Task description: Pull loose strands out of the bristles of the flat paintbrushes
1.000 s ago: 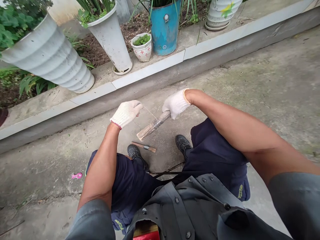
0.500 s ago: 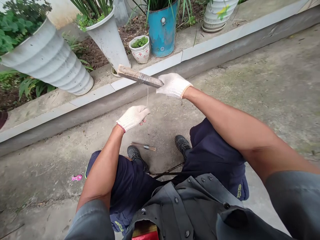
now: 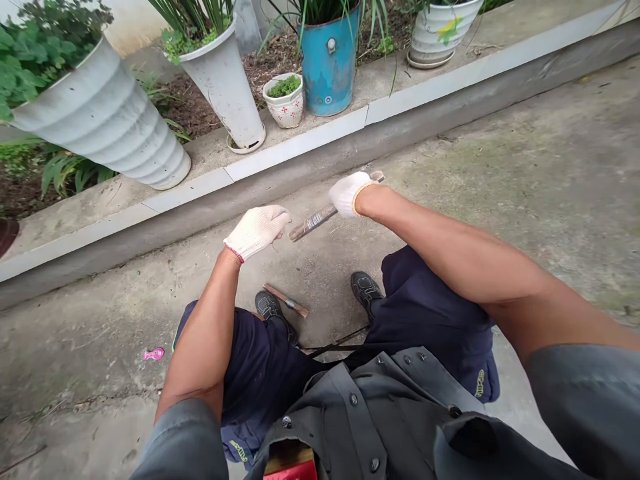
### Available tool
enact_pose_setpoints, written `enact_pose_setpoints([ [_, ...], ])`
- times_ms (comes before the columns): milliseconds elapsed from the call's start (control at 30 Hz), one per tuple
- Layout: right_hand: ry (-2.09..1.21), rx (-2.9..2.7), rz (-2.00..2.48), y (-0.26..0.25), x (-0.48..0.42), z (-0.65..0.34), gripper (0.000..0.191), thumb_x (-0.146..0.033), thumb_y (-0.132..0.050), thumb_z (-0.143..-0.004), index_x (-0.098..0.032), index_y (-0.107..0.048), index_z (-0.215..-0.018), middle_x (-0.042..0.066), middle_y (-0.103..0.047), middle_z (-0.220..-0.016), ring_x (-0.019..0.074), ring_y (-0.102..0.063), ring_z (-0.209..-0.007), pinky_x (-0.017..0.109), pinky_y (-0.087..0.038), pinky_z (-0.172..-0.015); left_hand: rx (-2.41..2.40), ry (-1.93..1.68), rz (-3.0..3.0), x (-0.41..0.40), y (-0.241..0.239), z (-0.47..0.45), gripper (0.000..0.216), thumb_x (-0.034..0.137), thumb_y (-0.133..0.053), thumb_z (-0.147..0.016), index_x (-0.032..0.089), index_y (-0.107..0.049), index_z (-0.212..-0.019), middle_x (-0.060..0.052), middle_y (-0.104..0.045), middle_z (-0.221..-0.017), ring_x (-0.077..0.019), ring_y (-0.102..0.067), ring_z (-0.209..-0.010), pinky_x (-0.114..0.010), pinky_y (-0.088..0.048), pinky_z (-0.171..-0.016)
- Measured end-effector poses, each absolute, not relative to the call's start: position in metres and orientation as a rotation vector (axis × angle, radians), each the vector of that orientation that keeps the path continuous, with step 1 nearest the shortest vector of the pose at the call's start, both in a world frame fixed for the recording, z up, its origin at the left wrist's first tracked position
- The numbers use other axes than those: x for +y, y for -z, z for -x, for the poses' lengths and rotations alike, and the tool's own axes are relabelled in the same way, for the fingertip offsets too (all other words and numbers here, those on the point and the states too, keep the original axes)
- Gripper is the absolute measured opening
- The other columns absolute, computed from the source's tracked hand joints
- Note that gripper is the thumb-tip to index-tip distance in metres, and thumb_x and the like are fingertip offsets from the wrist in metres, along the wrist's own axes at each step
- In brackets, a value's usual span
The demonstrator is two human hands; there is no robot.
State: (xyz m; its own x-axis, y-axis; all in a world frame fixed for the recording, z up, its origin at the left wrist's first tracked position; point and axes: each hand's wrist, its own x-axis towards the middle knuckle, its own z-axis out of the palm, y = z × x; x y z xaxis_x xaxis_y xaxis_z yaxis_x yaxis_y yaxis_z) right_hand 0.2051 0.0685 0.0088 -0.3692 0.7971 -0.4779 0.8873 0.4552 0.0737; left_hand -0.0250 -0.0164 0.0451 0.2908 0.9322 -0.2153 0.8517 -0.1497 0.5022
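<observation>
A white knitted glove covers my left hand (image 3: pixel 257 230), whose fingers are pinched together at the near end of a wooden stick, on a thin string that barely shows. My right hand (image 3: pixel 347 193), gloved too, is wrapped around the middle of that stick (image 3: pixel 315 223). Pale string is wound in several turns near the stick's lower left end, and its other end sticks out beyond my right hand. Below my left hand, by my shoe, is a second wooden piece (image 3: pixel 286 301) with a wrapped band; whether it rests on the ground I cannot tell.
Potted plants line a raised tiled ledge (image 3: pixel 295 148) ahead, among them a ribbed white pot (image 3: pixel 115 123), a small white pot (image 3: pixel 285 107) and a blue bucket (image 3: pixel 329 67). A pink object (image 3: pixel 154 354) lies on the concrete at left. My shoes (image 3: pixel 367 288) stand apart.
My right hand has turned the stick, so its wound end has swung down toward my left hand. My left hand has shifted slightly left. The second wooden piece has rotated.
</observation>
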Motion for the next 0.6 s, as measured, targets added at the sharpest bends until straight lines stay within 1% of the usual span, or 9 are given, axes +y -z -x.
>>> enact_pose_setpoints([
  [67, 0.377, 2.304, -1.288, -0.013, 0.059, -0.203, 0.026, -0.031, -0.076, -0.075, -0.017, -0.079, -0.097, 0.016, -0.073, -0.093, 0.0318, -0.069, -0.096, 0.044, -0.049, -0.083, 1.624, -0.232, -2.062, -0.014, -0.047, 0.029, 0.033, 0.039, -0.046, -0.095, 0.021, -0.072, -0.089, 0.000, -0.067, -0.066, -0.0167, -0.059, -0.059, -0.027, -0.040, -0.057],
  [167, 0.632, 2.351, -1.069, -0.019, 0.049, -0.209, 0.021, -0.031, -0.076, -0.074, -0.018, -0.077, -0.091, 0.008, -0.070, -0.086, 0.0241, -0.064, -0.085, 0.036, -0.046, -0.076, 1.645, -0.261, -2.078, -0.013, -0.048, 0.032, 0.032, 0.038, -0.046, -0.095, 0.021, -0.071, -0.086, 0.000, -0.067, -0.066, -0.0170, -0.059, -0.060, -0.027, -0.041, -0.060],
  [233, 0.792, 2.380, -0.942, -0.022, 0.049, -0.217, 0.021, -0.033, -0.077, -0.073, -0.020, -0.075, -0.090, 0.003, -0.068, -0.081, 0.0194, -0.059, -0.079, 0.031, -0.043, -0.071, 1.648, -0.262, -2.056, -0.012, -0.047, 0.034, 0.032, 0.039, -0.046, -0.095, 0.021, -0.072, -0.087, 0.000, -0.067, -0.066, -0.0164, -0.058, -0.059, -0.027, -0.042, -0.059],
  [333, 0.923, 2.472, -0.839, -0.029, 0.051, -0.228, 0.025, -0.037, -0.077, -0.073, -0.020, -0.073, -0.091, -0.002, -0.063, -0.075, 0.0148, -0.053, -0.072, 0.027, -0.038, -0.067, 1.625, -0.274, -1.998, -0.009, -0.044, 0.036, 0.031, 0.039, -0.048, -0.095, 0.021, -0.072, -0.090, -0.001, -0.067, -0.066, -0.0155, -0.058, -0.057, -0.026, -0.041, -0.057],
  [400, 0.958, 2.558, -0.925, -0.038, 0.053, -0.231, 0.027, -0.040, -0.076, -0.075, -0.021, -0.071, -0.094, -0.003, -0.061, -0.075, 0.0139, -0.052, -0.070, 0.027, -0.037, -0.065, 1.618, -0.281, -1.943, -0.007, -0.041, 0.035, 0.028, 0.039, -0.051, -0.093, 0.021, -0.071, -0.087, -0.001, -0.067, -0.066, -0.0149, -0.057, -0.055, -0.026, -0.041, -0.055],
  [467, 0.945, 2.632, -1.147, -0.047, 0.055, -0.229, 0.029, -0.042, -0.074, -0.079, -0.021, -0.070, -0.097, -0.002, -0.062, -0.076, 0.0146, -0.052, -0.070, 0.027, -0.037, -0.065, 1.609, -0.275, -1.888, -0.009, -0.040, 0.030, 0.027, 0.040, -0.053, -0.093, 0.020, -0.069, -0.085, -0.002, -0.067, -0.066, -0.0144, -0.057, -0.054, -0.026, -0.042, -0.053],
  [600, 0.739, 2.659, -1.592, -0.053, 0.064, -0.222, 0.031, -0.044, -0.067, -0.086, -0.019, -0.071, -0.104, 0.005, -0.066, -0.079, 0.0193, -0.059, -0.074, 0.030, -0.040, -0.066, 1.527, -0.292, -1.806, -0.016, -0.038, 0.014, 0.028, 0.041, -0.049, -0.097, 0.020, -0.067, -0.090, -0.002, -0.068, -0.068, -0.0133, -0.059, -0.052, -0.025, -0.045, -0.053],
])
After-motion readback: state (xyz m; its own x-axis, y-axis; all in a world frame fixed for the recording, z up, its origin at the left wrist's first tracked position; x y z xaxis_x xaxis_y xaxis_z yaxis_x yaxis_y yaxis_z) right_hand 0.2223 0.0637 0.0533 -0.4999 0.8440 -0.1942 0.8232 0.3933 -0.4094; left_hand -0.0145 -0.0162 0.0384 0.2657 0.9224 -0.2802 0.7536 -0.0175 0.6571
